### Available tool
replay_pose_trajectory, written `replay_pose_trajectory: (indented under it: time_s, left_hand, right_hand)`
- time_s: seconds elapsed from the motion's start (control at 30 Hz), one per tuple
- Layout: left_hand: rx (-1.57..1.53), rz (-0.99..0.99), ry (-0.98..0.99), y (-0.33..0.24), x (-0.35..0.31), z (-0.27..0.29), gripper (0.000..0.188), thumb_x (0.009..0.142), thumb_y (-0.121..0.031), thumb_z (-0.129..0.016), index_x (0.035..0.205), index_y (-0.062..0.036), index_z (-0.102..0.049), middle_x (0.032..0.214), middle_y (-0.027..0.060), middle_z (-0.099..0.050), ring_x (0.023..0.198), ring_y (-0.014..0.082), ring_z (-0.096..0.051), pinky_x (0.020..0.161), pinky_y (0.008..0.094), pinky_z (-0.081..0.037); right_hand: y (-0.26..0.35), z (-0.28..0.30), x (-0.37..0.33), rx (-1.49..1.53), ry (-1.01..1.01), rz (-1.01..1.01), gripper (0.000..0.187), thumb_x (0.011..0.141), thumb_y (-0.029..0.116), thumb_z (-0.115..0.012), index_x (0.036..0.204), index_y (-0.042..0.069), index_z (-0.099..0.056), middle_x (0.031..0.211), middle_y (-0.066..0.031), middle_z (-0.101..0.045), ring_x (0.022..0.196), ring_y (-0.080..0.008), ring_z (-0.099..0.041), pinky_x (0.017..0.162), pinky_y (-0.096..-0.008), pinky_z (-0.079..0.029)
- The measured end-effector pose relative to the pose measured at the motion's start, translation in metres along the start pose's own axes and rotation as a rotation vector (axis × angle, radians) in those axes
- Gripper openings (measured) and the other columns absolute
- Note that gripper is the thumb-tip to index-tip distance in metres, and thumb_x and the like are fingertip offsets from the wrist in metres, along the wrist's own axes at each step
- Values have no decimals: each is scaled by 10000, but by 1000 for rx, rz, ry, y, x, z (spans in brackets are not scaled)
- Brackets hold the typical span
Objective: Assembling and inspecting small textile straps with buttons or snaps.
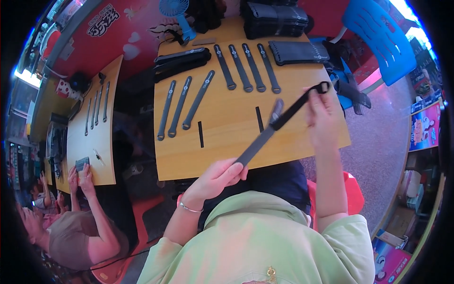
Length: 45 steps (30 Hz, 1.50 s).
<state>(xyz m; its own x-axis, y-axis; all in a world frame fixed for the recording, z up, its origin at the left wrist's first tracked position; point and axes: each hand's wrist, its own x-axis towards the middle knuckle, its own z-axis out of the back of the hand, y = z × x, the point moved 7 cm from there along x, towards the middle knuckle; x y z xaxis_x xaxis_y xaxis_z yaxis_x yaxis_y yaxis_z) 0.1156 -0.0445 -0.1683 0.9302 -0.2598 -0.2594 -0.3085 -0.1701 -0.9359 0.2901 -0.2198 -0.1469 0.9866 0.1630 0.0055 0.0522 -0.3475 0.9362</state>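
Observation:
A long strap [257, 146], grey at one end and black at the other, stretches slantwise between my hands over the table's front. My left hand [221, 179] is closed on its grey end. Higher up on the right, my right hand [321, 111] pinches the black part near a loop or buckle at the tip. A short grey flap [277, 110] stands out from the strap's middle. Ahead of my left hand, three grey straps [179, 110] lie slanted on the wooden table [227, 137]. Several more grey straps [249, 67] lie in a row farther back.
Two thin black strips [201, 134] mark the tabletop. Strap bundles [299, 52] and a dark stack [274, 20] sit at the back, near a blue fan [175, 12]. A blue chair [378, 40] stands right. On the left, another person [78, 232] works at a second table [94, 142].

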Motion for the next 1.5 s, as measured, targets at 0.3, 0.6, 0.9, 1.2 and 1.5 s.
replay_pose_trajectory:
  time_s: [0.3, 0.6, 0.9, 1.2, 1.5]
  left_hand:
    - [216, -23, 100, 4, -7, -8, 291, 993, -234, -389, 821, -23, -494, 693, -41, -376, 606, 57, -293, 523, 196, -268]
    - [-50, 4, -96, 11, -25, 25, 349, 1006, -292, -306, 928, -21, -512, 646, -38, -351, 553, 64, -292, 523, 195, -267]
    - [-468, -267, -269, -6, 3, 30, 384, 1008, -320, -250, 1069, -16, -476, 638, 29, -437, 565, 109, -372, 528, 232, -312]
    - [-749, -409, -179, -3, 3, 31, 248, 986, -220, -402, 1144, -36, -450, 1041, 136, -576, 992, 252, -614, 791, 323, -546]
    - [-611, -487, -321, -4, 9, 22, 197, 881, -4, -568, 1053, -46, -484, 1069, 112, -565, 1091, 294, -572, 897, 378, -517]
  right_hand:
    - [43, 91, 23, 51, -263, 136, 124, 927, 167, -555, 974, 80, -630, 704, 60, -549, 469, 11, -305, 400, -170, -195]
    - [76, 164, 23, -484, -667, 561, 186, 924, 188, -558, 992, 38, -644, 905, -44, -661, 617, -85, -515, 555, -236, -400]
    - [-16, 60, 1, -1431, 208, 580, 250, 810, 66, -589, 1044, 115, -662, 1033, -69, -656, 905, -255, -635, 750, -331, -499]
    - [10, 33, -25, -1434, 221, 582, 294, 818, 90, -592, 1106, 127, -634, 973, -114, -623, 835, -288, -617, 712, -359, -495]
    - [3, -65, -101, -1050, 451, 577, 114, 787, 78, -637, 898, 94, -618, 721, -71, -604, 643, -257, -580, 562, -355, -452]
